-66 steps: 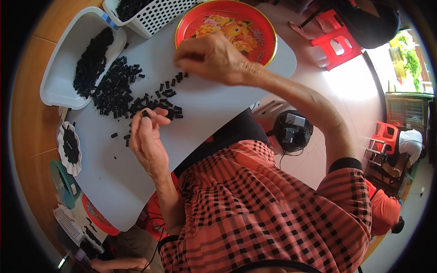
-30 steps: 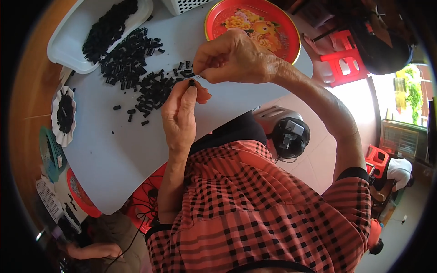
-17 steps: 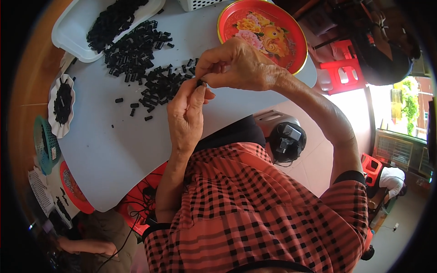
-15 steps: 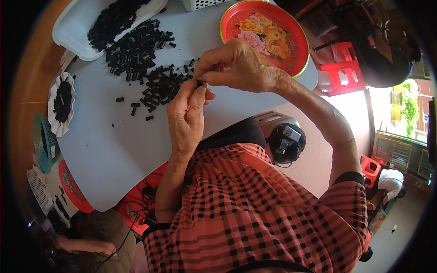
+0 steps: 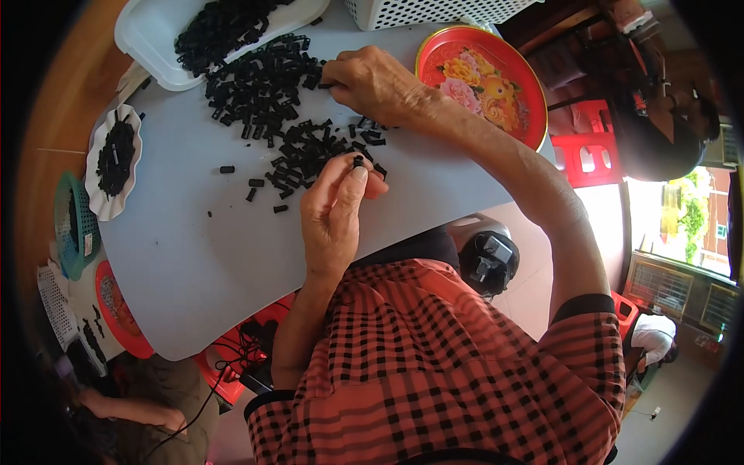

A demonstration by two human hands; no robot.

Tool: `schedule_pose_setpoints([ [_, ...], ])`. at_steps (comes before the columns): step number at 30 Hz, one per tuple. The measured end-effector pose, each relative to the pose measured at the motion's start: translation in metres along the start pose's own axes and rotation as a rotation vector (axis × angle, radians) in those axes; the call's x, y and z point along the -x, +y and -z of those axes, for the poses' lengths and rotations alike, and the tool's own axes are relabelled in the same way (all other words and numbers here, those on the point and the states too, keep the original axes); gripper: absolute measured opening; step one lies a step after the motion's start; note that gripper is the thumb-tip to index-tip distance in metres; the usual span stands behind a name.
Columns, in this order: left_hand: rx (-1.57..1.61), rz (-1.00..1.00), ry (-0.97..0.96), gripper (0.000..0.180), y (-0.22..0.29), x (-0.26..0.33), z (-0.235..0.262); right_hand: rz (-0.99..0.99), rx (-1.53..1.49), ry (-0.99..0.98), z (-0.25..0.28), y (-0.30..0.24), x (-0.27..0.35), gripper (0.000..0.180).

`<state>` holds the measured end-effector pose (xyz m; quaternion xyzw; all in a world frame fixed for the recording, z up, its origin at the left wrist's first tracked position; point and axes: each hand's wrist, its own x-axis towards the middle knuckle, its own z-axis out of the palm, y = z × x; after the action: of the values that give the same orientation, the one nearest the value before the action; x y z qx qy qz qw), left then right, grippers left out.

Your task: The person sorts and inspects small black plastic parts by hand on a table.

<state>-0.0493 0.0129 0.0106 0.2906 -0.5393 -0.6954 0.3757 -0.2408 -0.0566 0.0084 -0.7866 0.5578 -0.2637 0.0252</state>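
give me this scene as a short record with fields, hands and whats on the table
left hand: raised over the table, pinching one small black piece at its fingertips
right hand: resting on the pile of black pieces
table: white, round-edged
white tray: far left, holds more black pieces
red floral tray: beside the right forearm
scalloped dish: left edge, black pieces in it
white basket: far edge

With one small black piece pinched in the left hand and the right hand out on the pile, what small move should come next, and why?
Probably the right hand should pinch one loose piece from the black pile and bring it back toward the left hand. The left fingertips hold a small black piece up, while the right rests on the pile's edge.
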Motion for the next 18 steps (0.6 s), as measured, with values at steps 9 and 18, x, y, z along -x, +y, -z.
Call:
schedule_pose_setpoints([
  [9, 0.149, 0.06, 0.077, 0.022, 0.004, -0.006, 0.004, -0.071, -0.266, -0.11, 0.04, -0.031, 0.019, 0.008],
  [18, 0.088, 0.004, -0.018, 0.024, 0.011, -0.009, 0.0, -0.313, -0.973, -0.285, 0.056, -0.044, 0.044, 0.01],
])
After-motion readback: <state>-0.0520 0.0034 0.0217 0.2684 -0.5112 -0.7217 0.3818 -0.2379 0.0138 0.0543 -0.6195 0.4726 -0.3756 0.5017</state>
